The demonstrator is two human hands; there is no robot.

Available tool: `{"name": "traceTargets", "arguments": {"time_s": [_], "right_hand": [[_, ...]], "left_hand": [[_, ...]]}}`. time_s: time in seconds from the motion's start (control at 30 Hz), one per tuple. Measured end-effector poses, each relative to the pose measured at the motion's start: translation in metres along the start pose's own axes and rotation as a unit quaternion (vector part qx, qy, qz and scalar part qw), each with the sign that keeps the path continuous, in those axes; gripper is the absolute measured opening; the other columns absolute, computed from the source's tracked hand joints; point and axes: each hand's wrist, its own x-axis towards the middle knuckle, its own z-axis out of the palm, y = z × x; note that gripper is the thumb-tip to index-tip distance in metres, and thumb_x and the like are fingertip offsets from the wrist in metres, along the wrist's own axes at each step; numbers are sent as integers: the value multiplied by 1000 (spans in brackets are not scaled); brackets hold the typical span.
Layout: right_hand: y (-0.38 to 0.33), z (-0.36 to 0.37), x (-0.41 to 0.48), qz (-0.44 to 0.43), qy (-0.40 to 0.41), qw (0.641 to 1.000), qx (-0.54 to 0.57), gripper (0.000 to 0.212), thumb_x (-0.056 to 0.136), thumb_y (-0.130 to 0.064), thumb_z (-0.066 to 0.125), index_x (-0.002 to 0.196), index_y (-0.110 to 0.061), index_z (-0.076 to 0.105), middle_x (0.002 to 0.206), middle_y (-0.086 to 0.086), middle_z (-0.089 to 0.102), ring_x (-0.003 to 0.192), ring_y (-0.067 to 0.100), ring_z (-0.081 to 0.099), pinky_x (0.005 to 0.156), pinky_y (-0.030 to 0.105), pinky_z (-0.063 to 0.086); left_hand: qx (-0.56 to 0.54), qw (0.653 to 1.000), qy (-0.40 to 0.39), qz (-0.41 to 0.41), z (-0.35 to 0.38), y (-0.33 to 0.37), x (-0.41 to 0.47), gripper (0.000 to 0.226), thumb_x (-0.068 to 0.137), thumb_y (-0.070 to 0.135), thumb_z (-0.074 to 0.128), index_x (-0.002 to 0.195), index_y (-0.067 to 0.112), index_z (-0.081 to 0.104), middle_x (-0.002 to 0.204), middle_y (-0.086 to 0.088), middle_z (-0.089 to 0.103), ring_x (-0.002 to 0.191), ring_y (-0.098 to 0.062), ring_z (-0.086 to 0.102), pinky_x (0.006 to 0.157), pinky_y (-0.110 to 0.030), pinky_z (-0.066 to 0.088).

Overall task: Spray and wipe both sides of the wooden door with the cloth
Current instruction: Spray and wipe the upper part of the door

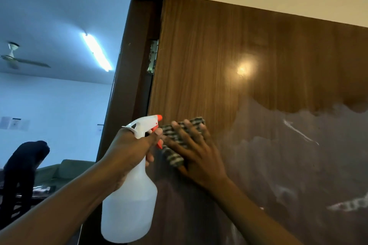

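Observation:
The wooden door (249, 49) fills the right half of the view, standing open; its lower part looks wet and grey with white streaks. My right hand (196, 151) lies flat with fingers spread, pressing a black-and-white checked cloth (175, 158) against the door near its hinge edge. My left hand (130, 149) grips the neck of a white spray bottle (129, 201) with an orange nozzle and trigger, held upright just left of the cloth, nozzle pointing at the door.
The dark door frame (127, 93) and a metal hinge (153, 56) stand left of the door. Through the doorway, a person in dark clothes (22, 171) bends over by a green sofa (67, 170). A ceiling fan (14, 56) and tube light (96, 51) hang above.

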Motion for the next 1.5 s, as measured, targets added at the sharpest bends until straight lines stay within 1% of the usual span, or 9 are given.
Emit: {"name": "traceTargets", "arguments": {"time_s": [0.27,0.33,0.53,0.67,0.83,0.97,1.13,1.37,1.5], "right_hand": [[118,-29,1,323,12,946,-21,66,92,-58,28,155,-42,14,165,-1,11,151,28,8,120,54,8],[117,-32,27,317,13,948,-29,65,93,-59,29,154,-42,16,164,0,16,150,28,11,120,55,9],[96,-22,-28,106,-30,993,-33,64,95,-55,36,154,-39,19,165,-2,9,152,25,4,120,55,10],[135,-28,-100,203,-4,979,-17,62,95,-54,33,154,-36,24,164,2,14,151,27,10,117,58,16],[182,-44,-60,370,-1,929,-2,66,92,-57,25,155,-41,12,165,-1,10,151,26,5,121,54,7],[170,-44,-33,292,-23,956,-26,67,92,-57,24,155,-41,7,165,-1,5,152,24,2,121,52,5],[155,-32,-111,161,-48,986,-21,65,94,-52,34,155,-36,19,165,0,9,152,25,3,121,53,10],[229,-52,-154,393,-34,919,-22,63,95,-51,23,154,-38,6,165,-1,5,152,23,2,121,51,8],[249,-56,-102,376,-30,926,-11,64,97,-52,31,154,-41,4,165,-2,3,152,23,0,122,49,2]], "left_hand": [[-37,997,-63,18,28,9,-7,26,82,39,61,99,20,59,85,-2,72,55,-15,61,53,-27,54],[-41,997,-68,20,36,12,-5,23,83,40,61,98,23,58,86,-2,71,55,-15,61,53,-26,54],[-58,996,-74,9,62,18,-4,32,82,42,61,104,19,60,83,-5,71,59,-18,61,52,-28,51],[-53,995,-86,12,84,17,-11,35,83,41,60,107,17,60,85,-4,71,57,-16,61,49,-25,51],[-64,994,-89,28,103,24,-14,32,84,38,60,105,14,61,77,0,70,50,-12,60,45,-20,50],[-57,994,-91,34,121,34,-13,33,85,38,59,106,14,59,75,-2,67,53,-14,60,46,-20,49],[-55,993,-101,24,147,37,-19,35,83,43,60,105,16,60,76,-9,69,57,-17,61,51,-26,50],[-78,988,-130,10,185,42,-41,27,84,36,61,99,14,61,68,0,66,43,-9,57,42,-17,47],[-78,989,-127,15,204,51,-40,29,84,38,61,101,15,60,72,1,67,47,-11,58,43,-17,48]]}}
